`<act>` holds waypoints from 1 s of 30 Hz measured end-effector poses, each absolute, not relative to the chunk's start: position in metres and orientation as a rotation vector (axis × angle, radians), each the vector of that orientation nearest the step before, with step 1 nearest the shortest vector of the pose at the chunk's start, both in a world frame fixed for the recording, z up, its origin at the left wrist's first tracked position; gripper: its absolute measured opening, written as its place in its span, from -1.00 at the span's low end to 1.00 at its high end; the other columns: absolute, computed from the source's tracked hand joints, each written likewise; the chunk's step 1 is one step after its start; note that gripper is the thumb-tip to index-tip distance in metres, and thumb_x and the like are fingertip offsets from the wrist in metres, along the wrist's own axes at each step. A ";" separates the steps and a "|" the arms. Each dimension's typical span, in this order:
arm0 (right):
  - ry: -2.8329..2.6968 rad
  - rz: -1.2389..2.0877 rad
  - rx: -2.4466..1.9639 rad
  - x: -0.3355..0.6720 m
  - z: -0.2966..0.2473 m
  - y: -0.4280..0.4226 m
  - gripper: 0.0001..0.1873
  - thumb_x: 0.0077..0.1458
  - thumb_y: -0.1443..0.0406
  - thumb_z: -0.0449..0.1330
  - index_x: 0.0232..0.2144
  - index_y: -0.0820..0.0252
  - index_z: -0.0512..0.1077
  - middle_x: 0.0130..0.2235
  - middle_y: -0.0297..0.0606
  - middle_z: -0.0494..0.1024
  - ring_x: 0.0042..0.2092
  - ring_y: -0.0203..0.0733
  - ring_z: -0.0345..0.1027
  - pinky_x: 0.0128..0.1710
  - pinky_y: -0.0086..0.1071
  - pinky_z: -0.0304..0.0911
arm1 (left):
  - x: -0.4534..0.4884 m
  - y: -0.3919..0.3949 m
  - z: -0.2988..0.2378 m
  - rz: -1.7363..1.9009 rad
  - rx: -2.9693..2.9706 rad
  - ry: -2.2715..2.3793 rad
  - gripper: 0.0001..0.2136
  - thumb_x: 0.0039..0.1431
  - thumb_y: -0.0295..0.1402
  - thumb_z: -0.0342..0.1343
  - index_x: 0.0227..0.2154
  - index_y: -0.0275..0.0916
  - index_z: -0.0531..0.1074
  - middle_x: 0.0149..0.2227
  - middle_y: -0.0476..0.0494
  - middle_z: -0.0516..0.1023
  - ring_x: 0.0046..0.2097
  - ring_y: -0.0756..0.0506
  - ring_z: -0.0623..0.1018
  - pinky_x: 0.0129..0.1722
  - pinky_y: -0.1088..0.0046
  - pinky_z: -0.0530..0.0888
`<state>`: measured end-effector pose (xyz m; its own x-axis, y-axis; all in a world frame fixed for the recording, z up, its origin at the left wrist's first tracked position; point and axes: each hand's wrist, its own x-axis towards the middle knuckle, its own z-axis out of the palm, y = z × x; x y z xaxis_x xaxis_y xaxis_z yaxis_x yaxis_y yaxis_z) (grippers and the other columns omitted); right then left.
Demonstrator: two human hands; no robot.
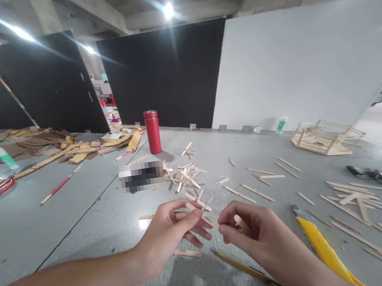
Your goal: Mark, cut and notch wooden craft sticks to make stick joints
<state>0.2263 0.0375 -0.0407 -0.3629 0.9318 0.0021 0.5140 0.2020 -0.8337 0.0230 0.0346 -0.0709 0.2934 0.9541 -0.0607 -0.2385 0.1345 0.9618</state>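
While the left hand (170,233) pinches a thin wooden stick (209,220) between thumb and forefinger at six o'clock in the view, the right hand (261,237), fingers curled, pinches a short stick piece (240,223) just beside its tip, low over the grey table (79,210). The two pieces seem to be meeting end to end, which calls for steady, fine fingertip alignment. A yellow knife (320,243) lies at three o'clock of the right hand, a red flask (153,131) towards twelve.
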 end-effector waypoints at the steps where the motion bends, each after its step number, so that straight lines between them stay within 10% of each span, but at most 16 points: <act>1: -1.965 1.056 -1.340 0.226 -0.039 0.037 -0.85 0.19 0.21 0.17 -0.38 0.13 0.45 -0.49 -0.46 0.26 -0.43 -0.27 0.01 -0.44 -0.37 -0.02 | 0.023 0.034 -0.071 1.025 1.065 0.850 -0.68 0.26 -0.11 0.28 -0.18 -0.30 0.49 -0.33 -0.22 0.65 -0.26 -0.15 0.64 -0.33 0.37 0.56; 12: -1.698 1.379 -1.227 0.244 -0.032 0.037 -0.68 0.41 -0.03 -0.01 -0.09 0.03 0.32 -0.41 -0.45 0.19 -0.37 -0.24 0.04 -0.36 -0.36 0.10 | 0.024 0.035 -0.073 1.095 1.021 0.761 -0.73 0.22 -0.16 0.34 -0.36 -0.30 0.59 -0.31 -0.11 0.56 -0.31 0.00 0.57 -0.33 0.52 0.48; 22: -1.653 1.314 -1.057 0.250 -0.024 0.052 -0.71 0.33 0.06 0.22 -0.23 0.14 0.54 -0.36 -0.30 0.57 -0.24 -0.17 0.45 -0.09 -0.25 0.37 | 0.026 0.027 -0.075 0.934 1.044 0.645 -0.75 0.21 -0.22 0.34 -0.37 -0.35 0.58 -0.37 -0.11 0.53 -0.37 -0.06 0.64 -0.43 0.50 0.50; 30: -1.644 0.962 -1.100 0.237 -0.022 0.040 -0.84 0.19 0.15 0.36 -0.33 0.07 0.68 -0.35 -0.29 0.71 -0.30 -0.21 0.57 -0.24 -0.47 0.50 | 0.028 0.023 -0.074 0.887 1.063 0.582 -0.76 0.23 -0.24 0.34 -0.37 -0.36 0.59 -0.29 -0.21 0.60 -0.37 -0.07 0.65 -0.44 0.50 0.53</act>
<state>0.2369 0.0402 -0.0221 -0.1915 0.9473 0.2569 0.2398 0.2990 -0.9236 0.0279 0.0228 -0.0742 0.5358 0.8444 0.0023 -0.3339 0.2094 0.9191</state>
